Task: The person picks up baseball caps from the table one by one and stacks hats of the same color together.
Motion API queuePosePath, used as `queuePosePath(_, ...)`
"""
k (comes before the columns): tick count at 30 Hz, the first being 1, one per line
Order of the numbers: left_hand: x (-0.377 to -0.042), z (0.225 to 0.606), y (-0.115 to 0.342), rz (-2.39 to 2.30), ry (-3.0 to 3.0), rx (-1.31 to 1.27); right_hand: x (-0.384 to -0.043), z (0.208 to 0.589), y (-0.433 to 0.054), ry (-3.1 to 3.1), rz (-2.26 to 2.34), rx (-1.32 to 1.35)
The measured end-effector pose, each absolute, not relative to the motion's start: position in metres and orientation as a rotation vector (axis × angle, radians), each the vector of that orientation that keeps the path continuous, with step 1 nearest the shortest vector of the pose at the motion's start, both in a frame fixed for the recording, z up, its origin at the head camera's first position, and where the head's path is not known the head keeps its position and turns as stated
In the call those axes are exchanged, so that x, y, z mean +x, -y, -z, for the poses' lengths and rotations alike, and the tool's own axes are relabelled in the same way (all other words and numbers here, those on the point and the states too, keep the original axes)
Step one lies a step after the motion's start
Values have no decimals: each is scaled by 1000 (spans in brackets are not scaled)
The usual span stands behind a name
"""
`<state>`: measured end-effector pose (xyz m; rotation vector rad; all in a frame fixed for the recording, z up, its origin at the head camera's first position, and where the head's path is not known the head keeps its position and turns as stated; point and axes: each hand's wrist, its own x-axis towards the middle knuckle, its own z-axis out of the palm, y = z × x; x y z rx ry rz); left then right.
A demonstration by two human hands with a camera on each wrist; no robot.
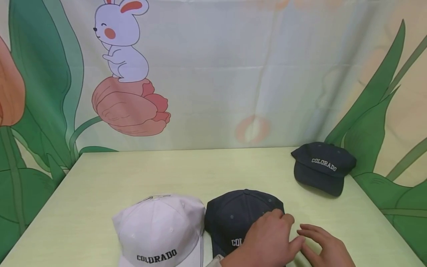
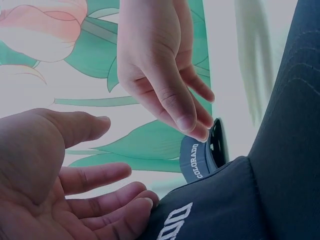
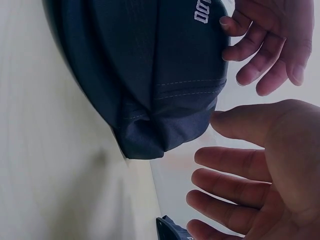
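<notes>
A navy baseball cap (image 1: 240,211) with white lettering sits at the front middle of the table, brim toward me. My left hand (image 1: 267,237) is over its right side and hides part of the lettering. In the left wrist view, the left fingers (image 2: 120,212) are loosely bent at the cap's edge and grip nothing. To the right of the cap, my right hand (image 1: 328,246) has its fingers spread. Its thumb comes close to the cap in the right wrist view; I cannot tell whether they touch. A white cap (image 1: 160,226) reading COLORADO stands left of the navy one.
Another navy COLORADO cap (image 1: 323,167) lies at the table's back right corner. The pale yellow-green table (image 1: 93,185) ends at a printed curtain (image 1: 213,74) with a rabbit and flowers.
</notes>
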<state>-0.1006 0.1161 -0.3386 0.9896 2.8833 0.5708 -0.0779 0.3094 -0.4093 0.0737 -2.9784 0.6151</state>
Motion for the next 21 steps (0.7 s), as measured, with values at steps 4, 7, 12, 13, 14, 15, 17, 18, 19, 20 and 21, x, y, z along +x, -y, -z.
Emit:
queuePosePath(4,-101,338,-118,-561,-2878,994,-81,405,-311,3045,-635,44)
queuePosePath(7,-101,338,-120,-545,-2894,1003,-82,403,-312,3073,-638,37)
queuePosePath(12,-101,338,-123,-505,-2957,1010,-83,402,-314,3029,-619,74)
queuePosePath(13,-101,337,-123,-500,-2965,1007,-83,402,-314,3020,-619,77)
queuePosePath(14,-101,337,-123,-496,-2973,1009,-83,402,-314,3013,-620,80)
queuePosePath(15,-102,337,-123,-496,-2976,1011,-84,402,-314,3008,-621,81)
queuePosePath(17,-102,337,-124,-469,-3004,1041,-85,402,-314,3000,-625,80)
queuePosePath(18,-103,337,-124,-449,-3028,1062,-85,402,-314,2998,-627,80)
queuePosePath(19,-103,338,-125,-425,-3060,1085,-86,402,-314,2995,-626,80)
queuePosePath(20,-103,339,-125,-404,-3093,1107,-86,402,-315,2990,-626,81)
queuePosePath(21,-103,339,-126,-378,-3120,1120,-86,402,-315,2986,-624,84)
